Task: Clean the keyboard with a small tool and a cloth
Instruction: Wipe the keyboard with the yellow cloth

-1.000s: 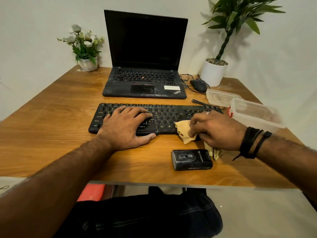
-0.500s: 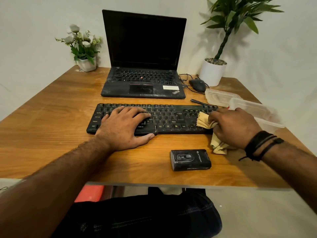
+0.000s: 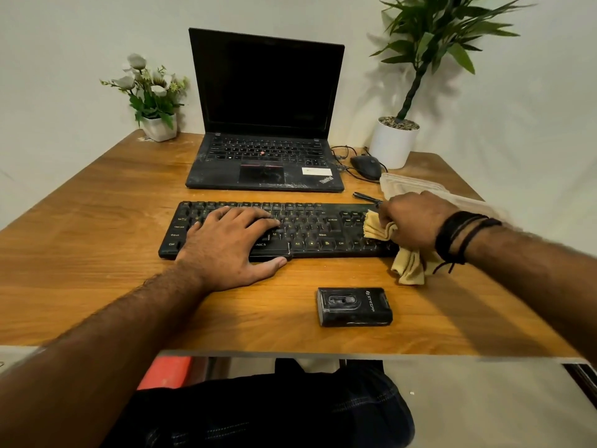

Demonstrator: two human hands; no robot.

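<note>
Two hands work a dusty black keyboard (image 3: pixel 310 231) on a wood-grain counter (image 3: pixel 97 253): the left hand (image 3: pixel 232 244) lies flat and unclenched across its keys, while the right hand (image 3: pixel 413 221) bunches a soft yellow cloth (image 3: pixel 378 226) at the keyboard's right end. A boxy black case (image 3: pixel 354 306) sits just in front of the keyboard.

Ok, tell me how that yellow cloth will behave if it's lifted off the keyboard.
The cloth is probably floppy: it bunches in the right hand and drapes off the keyboard edge. It likely weighs little and should hang limp, and won't roll.
</note>
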